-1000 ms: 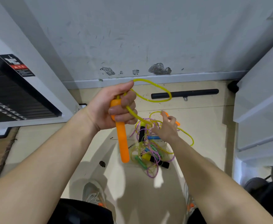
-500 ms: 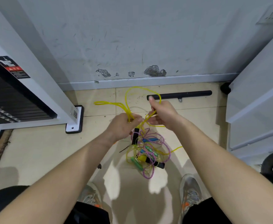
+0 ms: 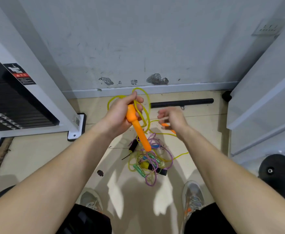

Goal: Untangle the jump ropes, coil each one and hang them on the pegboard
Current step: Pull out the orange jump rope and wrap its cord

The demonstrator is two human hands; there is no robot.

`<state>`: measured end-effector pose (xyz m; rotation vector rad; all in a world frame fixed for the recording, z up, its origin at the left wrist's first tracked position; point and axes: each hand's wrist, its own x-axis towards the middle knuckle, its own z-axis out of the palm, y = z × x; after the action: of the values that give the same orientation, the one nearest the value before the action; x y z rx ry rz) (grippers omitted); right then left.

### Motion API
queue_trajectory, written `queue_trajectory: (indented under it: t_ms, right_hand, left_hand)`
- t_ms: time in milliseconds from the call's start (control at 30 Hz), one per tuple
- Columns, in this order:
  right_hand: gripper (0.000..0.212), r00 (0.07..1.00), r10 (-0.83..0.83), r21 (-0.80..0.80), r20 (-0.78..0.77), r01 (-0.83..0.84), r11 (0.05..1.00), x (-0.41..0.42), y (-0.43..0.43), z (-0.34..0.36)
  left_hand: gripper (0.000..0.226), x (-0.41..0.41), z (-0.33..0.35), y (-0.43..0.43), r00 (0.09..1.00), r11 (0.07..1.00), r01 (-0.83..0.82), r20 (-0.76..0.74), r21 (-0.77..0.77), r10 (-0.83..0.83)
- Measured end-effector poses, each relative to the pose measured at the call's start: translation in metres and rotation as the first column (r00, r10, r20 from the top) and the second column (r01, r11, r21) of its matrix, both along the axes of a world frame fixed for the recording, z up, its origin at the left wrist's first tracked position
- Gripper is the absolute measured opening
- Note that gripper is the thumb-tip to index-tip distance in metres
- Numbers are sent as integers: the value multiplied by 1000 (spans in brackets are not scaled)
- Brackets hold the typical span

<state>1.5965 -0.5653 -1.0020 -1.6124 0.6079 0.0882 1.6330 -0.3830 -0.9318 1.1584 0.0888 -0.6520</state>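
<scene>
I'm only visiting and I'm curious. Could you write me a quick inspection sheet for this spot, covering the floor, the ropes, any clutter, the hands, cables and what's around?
Surface: beige tiled floor with one dark spot.
Job's things: yellow rope looped in the left hand along with its orange handle. A tangled pile of purple and yellow ropes with green, blue and black handles lies on the floor.
Clutter: black bar lying by the wall.
Hands: left hand grips the handle and loops. The right hand is blurred, with an orange piece beneath it; grip unclear.
Cables: nothing seen.
Surroundings: scuffed wall; weight stack on the left; white panels and a weight plate on the right.
</scene>
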Motion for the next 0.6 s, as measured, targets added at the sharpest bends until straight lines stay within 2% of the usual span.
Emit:
queue_trajectory:
  t_ms: [67, 100, 167, 200, 300, 333, 367, 433, 500, 533, 600]
  right_hand:
    - [45, 968, 230, -224, -102, -247, 943, -13, -1, -40]
    - [58, 925, 337, -277, -176, -375, 885, -17, 2, -57]
    - [71, 858, 436, -278, -272, -504, 818, -19, 15, -78]
    - [66, 841, 476, -248, -256, -533, 809, -16, 22, -88]
    - [11, 798, 548, -207, -250, -597, 775, -11, 46, -101]
    - [24, 793, 541, -248, -280, -604, 757, -10, 50, -104]
    - [32, 811, 509, -302, -289, -582, 755, -11, 50, -108]
    - [31, 906, 358, -352, -225, -418, 837, -13, 43, -107]
    - [27, 986, 128, -214, -104, -147, 966, -9, 28, -95]
    - [27, 998, 21, -116, -67, -29, 993, -6, 19, -84]
    - [26, 995, -96, 35, 24, 96, 995, 3, 5, -56]
  left_hand:
    - [33, 4, 7, 2, 987, 991, -38, -161, -128, 17]
    - [33, 5, 10, 2, 975, 984, -52, -222, -171, 13]
    - [31, 7, 14, 3, 957, 969, -74, -291, -236, 2]
    - [30, 9, 15, 3, 951, 962, -82, -309, -259, -2]
    - [29, 16, 20, 8, 948, 949, -103, -317, -299, 3]
    - [29, 21, 19, 11, 959, 952, -102, -282, -289, 17]
    - [30, 25, 18, 15, 976, 961, -98, -215, -260, 42]
    - [32, 36, 14, 25, 995, 986, -102, -18, -134, 100]
    - [27, 47, 3, 35, 968, 989, -145, 212, 41, 133]
    - [20, 51, -5, 39, 940, 974, -178, 319, 142, 125]
    - [12, 55, -22, 43, 882, 900, -227, 471, 372, 27]
